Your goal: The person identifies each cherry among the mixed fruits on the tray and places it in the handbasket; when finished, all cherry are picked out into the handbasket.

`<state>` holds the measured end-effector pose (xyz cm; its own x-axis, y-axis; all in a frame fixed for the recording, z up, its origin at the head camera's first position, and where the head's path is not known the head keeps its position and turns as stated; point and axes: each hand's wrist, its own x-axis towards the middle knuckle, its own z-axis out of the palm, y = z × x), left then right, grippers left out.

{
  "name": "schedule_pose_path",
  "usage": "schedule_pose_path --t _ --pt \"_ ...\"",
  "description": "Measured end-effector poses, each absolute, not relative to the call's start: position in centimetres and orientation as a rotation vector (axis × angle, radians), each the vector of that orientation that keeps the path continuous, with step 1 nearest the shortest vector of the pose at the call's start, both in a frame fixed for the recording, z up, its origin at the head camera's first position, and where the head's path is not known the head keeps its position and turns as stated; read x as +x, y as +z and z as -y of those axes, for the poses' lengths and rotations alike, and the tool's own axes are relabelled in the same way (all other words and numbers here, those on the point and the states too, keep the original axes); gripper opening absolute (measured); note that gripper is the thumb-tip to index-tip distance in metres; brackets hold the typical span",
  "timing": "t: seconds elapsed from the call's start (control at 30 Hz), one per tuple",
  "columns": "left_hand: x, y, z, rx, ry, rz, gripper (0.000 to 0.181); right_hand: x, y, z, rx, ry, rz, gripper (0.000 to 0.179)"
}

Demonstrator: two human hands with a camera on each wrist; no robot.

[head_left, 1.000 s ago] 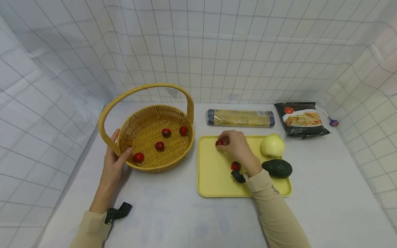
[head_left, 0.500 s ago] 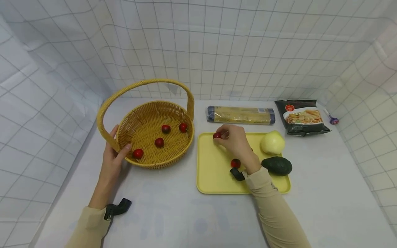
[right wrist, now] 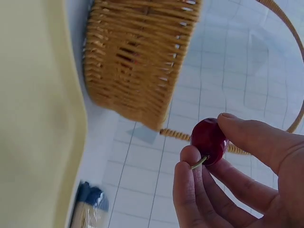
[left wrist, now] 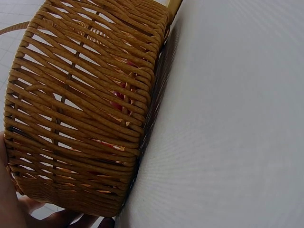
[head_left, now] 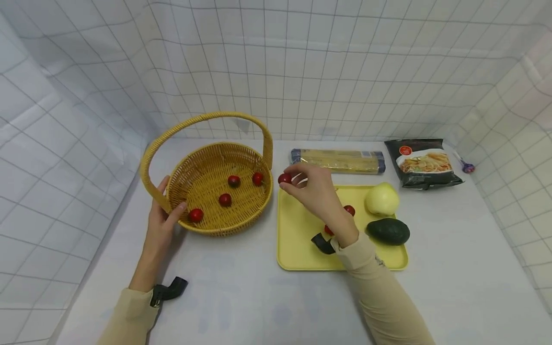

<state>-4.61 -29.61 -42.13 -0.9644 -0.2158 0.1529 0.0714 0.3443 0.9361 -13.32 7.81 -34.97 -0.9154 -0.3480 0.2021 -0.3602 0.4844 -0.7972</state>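
Between thumb and fingers my right hand [head_left: 316, 191] pinches a dark red cherry [right wrist: 209, 141], its short green stem showing in the right wrist view. It is raised above the tray's far left corner, just right of the basket. My left hand [head_left: 160, 223] grips the left side of the wicker basket [head_left: 224, 231], thumb over the rim and fingers outside. Several cherries lie in the basket, one of them a cherry [head_left: 225, 200] near the middle. On the yellow tray [head_left: 297, 249] another cherry [head_left: 350, 210] lies beside my right wrist, which partly covers a second red one.
A yellow-green apple [head_left: 382, 199] and an avocado [head_left: 388, 231] sit at the tray's right side. Behind the tray lies a pack of spaghetti [head_left: 340, 161]. Farther right are a black food packet [head_left: 424, 164] and a lollipop [head_left: 467, 166]. The basket's tall handle [head_left: 207, 116] arches over it.
My right hand has lifted the cherry off the tray and moved left toward the basket. More of the cherries under the right wrist shows. The left hand keeps its hold on the basket.
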Motion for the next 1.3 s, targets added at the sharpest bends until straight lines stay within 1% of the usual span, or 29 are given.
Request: schedule_pose_path --t 0.43,0.63,0.97,1.13,1.3 --pt "-4.5 -42.2 29.5 0.143 -1.673 2.367 0.075 -12.9 -36.0 -4.4 0.751 1.512 2.685 0.021" --pt "-4.4 -42.0 29.7 0.133 -1.653 2.37 0.074 -12.6 -36.0 -4.1 0.768 1.518 2.685 0.026" --pt "-4.7 -42.3 29.5 0.131 -1.693 2.311 0.073 -12.7 -35.6 -5.7 0.763 1.507 2.682 0.027" --pt "-4.9 -42.1 29.5 0.109 -1.691 2.304 0.074 -12.5 -35.8 -8.0 0.697 1.463 2.727 0.026" --pt "-4.4 -42.2 29.4 0.144 -1.716 2.325 0.073 -12.0 -36.2 -10.9 0.65 1.445 2.754 0.027"
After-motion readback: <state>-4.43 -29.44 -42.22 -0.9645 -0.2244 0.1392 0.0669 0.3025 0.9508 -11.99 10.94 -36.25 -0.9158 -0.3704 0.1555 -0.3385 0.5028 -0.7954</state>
